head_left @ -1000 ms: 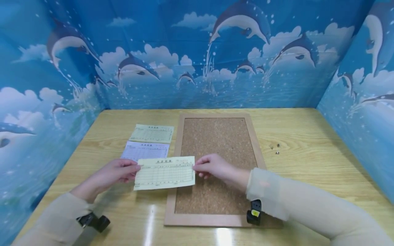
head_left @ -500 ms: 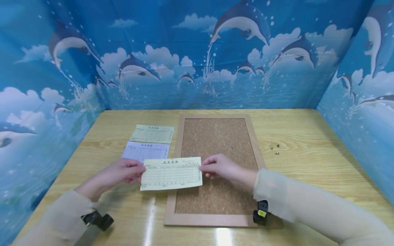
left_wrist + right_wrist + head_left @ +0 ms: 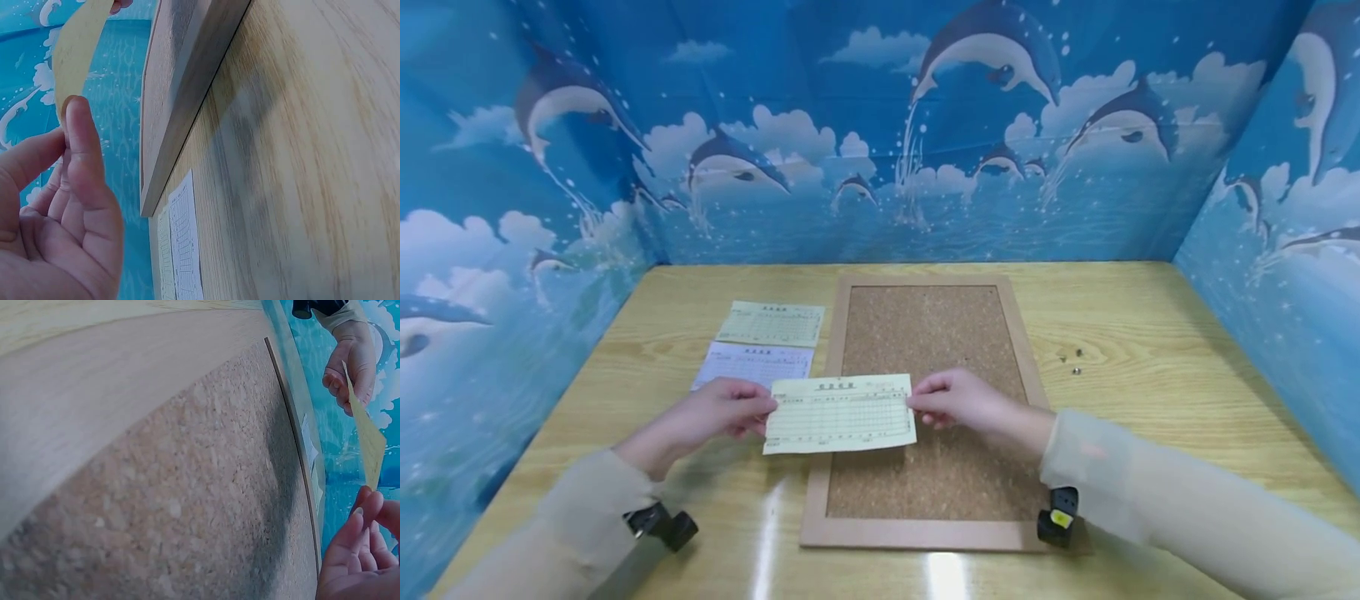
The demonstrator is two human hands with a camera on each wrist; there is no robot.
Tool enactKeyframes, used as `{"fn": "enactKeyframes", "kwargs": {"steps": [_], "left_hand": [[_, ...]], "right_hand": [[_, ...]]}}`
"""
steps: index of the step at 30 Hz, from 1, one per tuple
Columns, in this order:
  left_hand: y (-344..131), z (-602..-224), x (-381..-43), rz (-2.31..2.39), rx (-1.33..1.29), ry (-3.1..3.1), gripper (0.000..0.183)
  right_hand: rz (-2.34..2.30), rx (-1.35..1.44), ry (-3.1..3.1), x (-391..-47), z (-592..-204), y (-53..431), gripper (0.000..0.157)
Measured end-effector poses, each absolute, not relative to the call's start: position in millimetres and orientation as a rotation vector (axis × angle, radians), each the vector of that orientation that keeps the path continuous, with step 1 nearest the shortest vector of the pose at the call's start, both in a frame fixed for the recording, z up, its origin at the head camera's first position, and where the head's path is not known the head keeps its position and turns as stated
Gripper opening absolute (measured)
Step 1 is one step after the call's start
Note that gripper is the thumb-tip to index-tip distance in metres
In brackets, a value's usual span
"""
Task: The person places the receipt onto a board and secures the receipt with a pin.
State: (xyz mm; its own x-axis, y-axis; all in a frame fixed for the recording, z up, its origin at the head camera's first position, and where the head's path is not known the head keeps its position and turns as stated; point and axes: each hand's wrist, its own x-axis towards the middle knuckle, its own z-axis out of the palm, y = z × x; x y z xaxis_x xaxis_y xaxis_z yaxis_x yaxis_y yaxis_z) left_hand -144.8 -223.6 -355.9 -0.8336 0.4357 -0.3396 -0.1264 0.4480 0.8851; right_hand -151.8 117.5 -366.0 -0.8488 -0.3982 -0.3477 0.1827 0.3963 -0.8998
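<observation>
A pale yellow printed form slip (image 3: 841,417) is held up between both hands, its face toward the head camera. My left hand (image 3: 726,412) pinches its left edge between thumb and fingers. At the opposite edge my right hand (image 3: 962,406) pinches the slip the same way. Beneath it is a wood-framed cork board (image 3: 932,333), lying on the table; the slip is over its left side, raised above the cork. In the left wrist view the slip (image 3: 78,50) bends slightly. The right wrist view shows the slip (image 3: 369,440) nearly edge-on, clear of the board.
A green printed slip (image 3: 772,323) and a white-lilac slip (image 3: 752,364) lie left of the board, the latter partly covered by my left hand and the held slip. Several small metal pins (image 3: 1077,371) lie to the right. Dolphin-printed curtains (image 3: 880,200) enclose the wooden table (image 3: 1120,325).
Both hands have carried the yellow slip to the right, from the board's left edge farther over the cork. Both grips stay the same; the other slips and pins have not moved.
</observation>
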Motion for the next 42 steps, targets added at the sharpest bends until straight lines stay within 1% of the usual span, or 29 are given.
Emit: {"fn": "enactKeyframes", "kwargs": {"steps": [12, 22, 31, 42], "left_hand": [[-213, -354, -147, 1.36, 0.255, 2.196, 0.027], [-206, -356, -147, 1.361, 0.215, 2.19, 0.025], [-199, -362, -148, 1.352, 0.262, 2.192, 0.028], [-186, -366, -149, 1.354, 0.247, 2.189, 0.027]], "right_hand": [[-1.5, -0.152, 2.117, -149, -367, 126, 0.018], [-1.526, -0.151, 2.11, -149, -373, 132, 0.02], [-1.511, -0.091, 2.142, -147, -374, 137, 0.021], [-1.49, -0.111, 2.175, -147, -375, 151, 0.019]]}}
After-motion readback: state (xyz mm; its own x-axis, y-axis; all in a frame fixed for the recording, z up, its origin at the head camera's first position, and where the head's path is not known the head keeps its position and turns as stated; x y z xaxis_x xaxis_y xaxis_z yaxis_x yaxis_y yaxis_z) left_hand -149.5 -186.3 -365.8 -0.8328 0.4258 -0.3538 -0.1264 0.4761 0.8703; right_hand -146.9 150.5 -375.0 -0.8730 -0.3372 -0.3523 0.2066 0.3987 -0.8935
